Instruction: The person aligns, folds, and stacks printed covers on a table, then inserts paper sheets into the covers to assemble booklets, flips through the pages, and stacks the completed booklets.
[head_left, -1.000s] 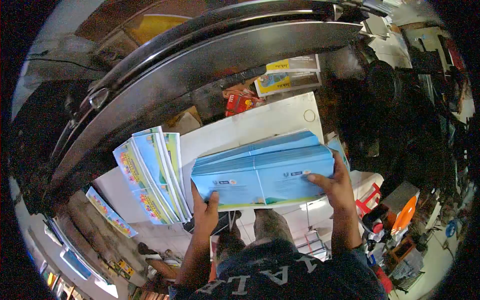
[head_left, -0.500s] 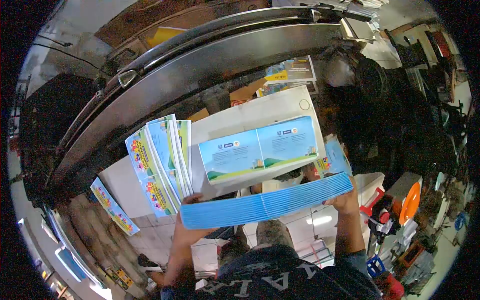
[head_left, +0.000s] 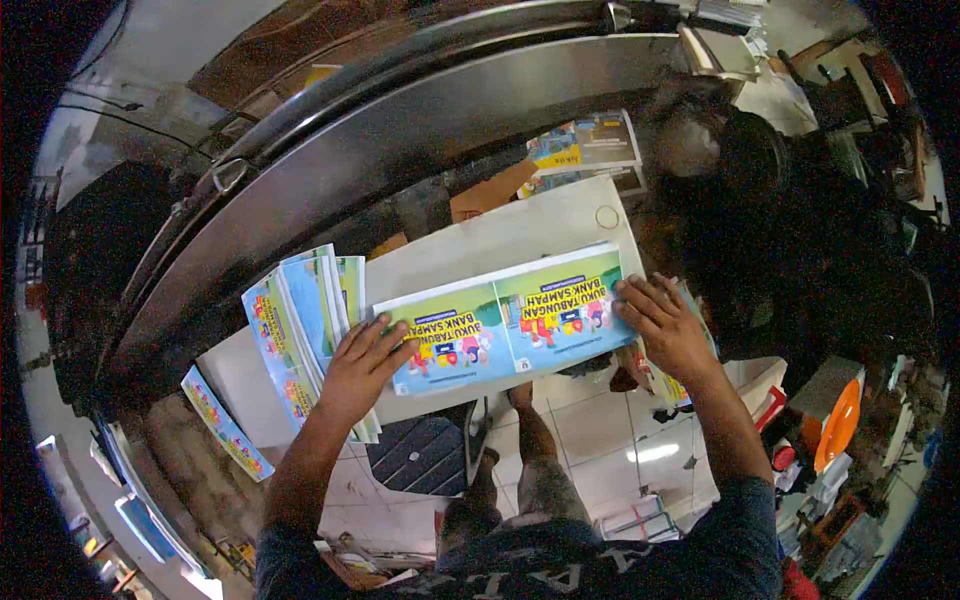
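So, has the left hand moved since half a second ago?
Yes. Against the white board, the left hand has gone forward, away from the body, from around the board's near edge onto the left end of the printed stack.

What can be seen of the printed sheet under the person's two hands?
The printed sheet, apparently paper, lies flat and slightly slanted over the pale board. Two matching panels meet at a thin light line, each with cartoon figures on green and blue and upside-down lettering, "BUKU TABUNGAN BANK SAMPAH". A white margin runs along the far edge. The left hand touches its left end, the right hand its right end.
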